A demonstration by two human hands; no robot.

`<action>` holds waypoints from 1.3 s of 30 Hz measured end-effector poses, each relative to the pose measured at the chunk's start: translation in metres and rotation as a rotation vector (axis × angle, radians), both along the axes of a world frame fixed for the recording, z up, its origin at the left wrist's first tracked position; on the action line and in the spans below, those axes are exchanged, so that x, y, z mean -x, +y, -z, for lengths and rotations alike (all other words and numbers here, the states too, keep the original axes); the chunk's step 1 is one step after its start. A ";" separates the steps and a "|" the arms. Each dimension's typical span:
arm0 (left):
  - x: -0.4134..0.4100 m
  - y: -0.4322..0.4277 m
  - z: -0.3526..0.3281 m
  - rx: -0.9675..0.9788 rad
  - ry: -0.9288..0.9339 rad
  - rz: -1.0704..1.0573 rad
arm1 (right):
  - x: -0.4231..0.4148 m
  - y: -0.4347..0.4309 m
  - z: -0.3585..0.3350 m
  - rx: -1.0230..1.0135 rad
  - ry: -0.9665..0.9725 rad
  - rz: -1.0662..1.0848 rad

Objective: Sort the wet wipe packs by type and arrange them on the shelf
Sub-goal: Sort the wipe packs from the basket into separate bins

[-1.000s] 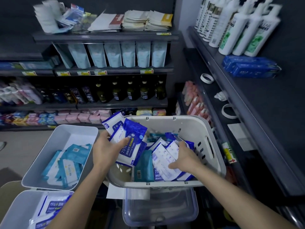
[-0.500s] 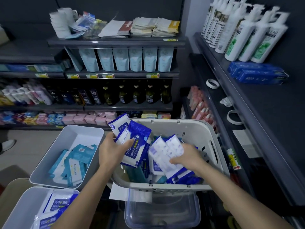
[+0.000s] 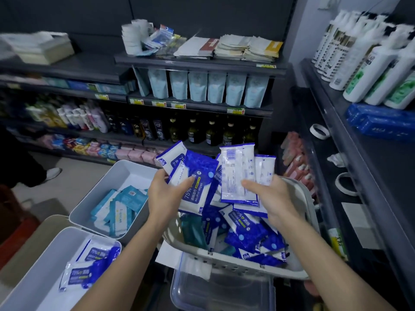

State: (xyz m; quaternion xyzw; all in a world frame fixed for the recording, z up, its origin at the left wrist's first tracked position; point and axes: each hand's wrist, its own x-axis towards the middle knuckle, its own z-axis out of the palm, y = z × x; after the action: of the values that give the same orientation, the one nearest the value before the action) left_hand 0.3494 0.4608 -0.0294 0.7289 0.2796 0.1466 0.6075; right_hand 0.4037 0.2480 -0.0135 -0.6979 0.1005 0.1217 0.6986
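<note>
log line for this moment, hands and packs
left hand: holds blue alcohol wipe packs | right hand: holds white-backed packs | both above basket | phase: sorting

A single wide-angle camera sits on the person's head, facing forward and tilted down. Both forearms enter from the bottom edge. The left hand (image 3: 165, 194), right hand (image 3: 272, 196) and the wipe packs (image 3: 197, 176) they hold sit very near, at centre. The white basket (image 3: 310, 212) lies close at 6 o'clock. Store shelving (image 3: 202, 61) stands farther off at 12, and a side shelf (image 3: 381, 176) runs along 3.
</note>
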 end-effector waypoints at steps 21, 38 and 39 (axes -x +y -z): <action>0.112 0.117 -0.037 0.068 -0.168 -0.330 | 0.062 0.167 -0.032 0.081 -0.223 -0.295; 0.251 0.258 0.101 0.135 0.226 -0.568 | 0.158 0.354 0.112 0.415 0.056 -0.623; 0.257 0.263 0.114 0.147 0.269 -0.560 | 0.161 0.361 0.124 0.440 0.072 -0.632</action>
State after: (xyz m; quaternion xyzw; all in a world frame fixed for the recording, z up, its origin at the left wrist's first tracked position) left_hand 0.0923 0.7233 -0.1432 0.5906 0.5570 0.1900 0.5520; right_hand 0.2424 0.6088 -0.1379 -0.8229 -0.0716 0.3310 0.4563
